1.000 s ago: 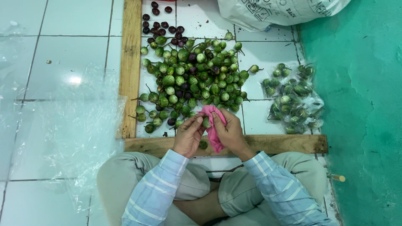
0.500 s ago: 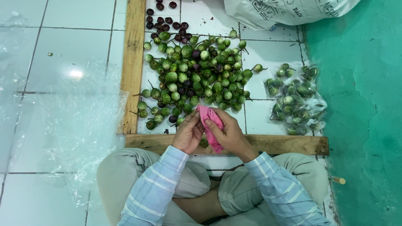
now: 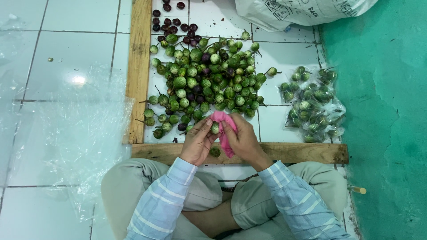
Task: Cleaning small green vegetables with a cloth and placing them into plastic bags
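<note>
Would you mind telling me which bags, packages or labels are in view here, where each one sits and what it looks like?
White sack: top edge, beyond the pile; crumpled woven plastic with dark print.
Clear bags of eggplants: right of the pile, by the green wall; small, see-through, filled with green fruit.
Clear plastic sheets: left on the floor tiles, outside the wooden frame; flat, see-through, wrinkled.
No signs or screens.

Bright, even light falls from overhead. A white glare spot sits on the glossy floor tiles [image 3: 79,80] at left, seen through the clear plastic sheet [image 3: 66,142], which also glints along its creases. Shadows are soft and short. Focus is sharp in the centre, with slight softness and bending toward the edges.
</note>
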